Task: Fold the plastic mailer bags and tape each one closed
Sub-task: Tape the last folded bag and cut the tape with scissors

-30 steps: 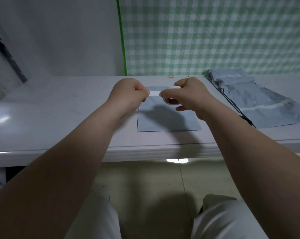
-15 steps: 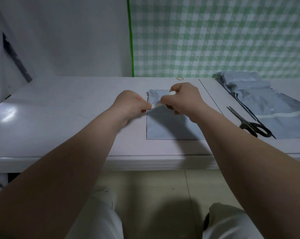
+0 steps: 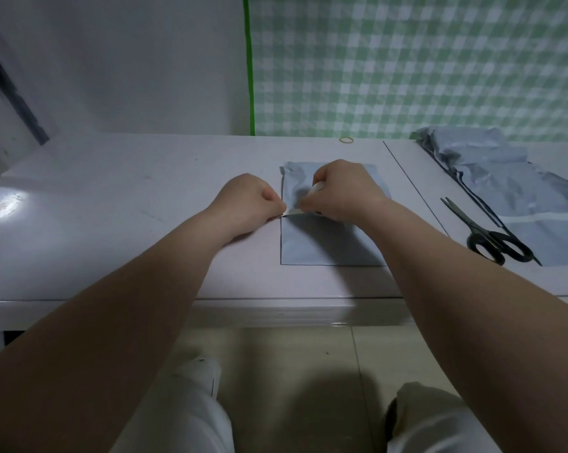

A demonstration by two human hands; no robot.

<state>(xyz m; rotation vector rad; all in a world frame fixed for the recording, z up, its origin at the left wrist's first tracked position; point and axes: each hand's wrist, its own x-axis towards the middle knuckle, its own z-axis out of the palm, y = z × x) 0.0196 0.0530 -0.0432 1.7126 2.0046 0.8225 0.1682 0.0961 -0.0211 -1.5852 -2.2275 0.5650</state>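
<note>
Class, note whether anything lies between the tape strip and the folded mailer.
Nothing visible. The tape strip, pinched by left hand and right hand, sits at the left edge of the folded mailer; scissors lie apart.

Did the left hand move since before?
Yes. The left hand came down toward the person: it was by the bag's far left corner, and now it pinches the tape halfway along the bag's left edge.

A white table stands against a plain white wall. A green checked cloth hangs on the right. A bright spot of light shines on the tabletop. The floor has pale tiles.
</note>
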